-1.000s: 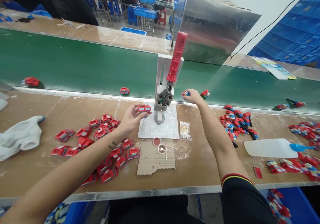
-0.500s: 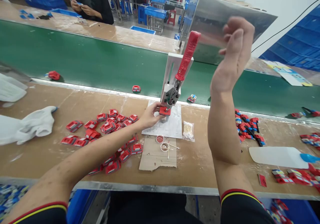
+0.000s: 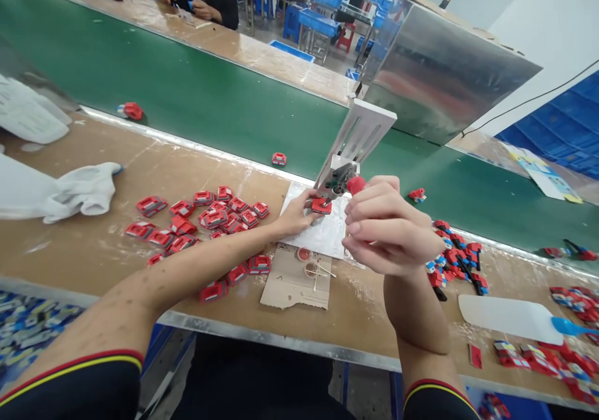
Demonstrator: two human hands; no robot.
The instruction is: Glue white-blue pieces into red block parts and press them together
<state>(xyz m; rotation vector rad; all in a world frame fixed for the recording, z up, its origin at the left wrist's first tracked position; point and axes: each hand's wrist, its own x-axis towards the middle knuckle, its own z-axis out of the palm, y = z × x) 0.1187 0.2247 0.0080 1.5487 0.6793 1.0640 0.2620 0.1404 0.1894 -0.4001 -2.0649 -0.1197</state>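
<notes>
A: Where is the red part (image 3: 321,206)?
B: Under the press (image 3: 340,180), on the grey plate (image 3: 322,236). The left hand (image 3: 294,216) pinches it; the fingers are closed on its left side.

A: And the right hand (image 3: 388,226)?
B: It is wrapped around the red handle (image 3: 355,185), which is pulled down and points toward the person. This hand is right of the part and nearer the camera.

A: How many things?
B: One press, one part under it, two small cups (image 3: 309,263) on the cardboard (image 3: 294,281), and more than twenty loose red parts (image 3: 206,220) to the left.
</notes>
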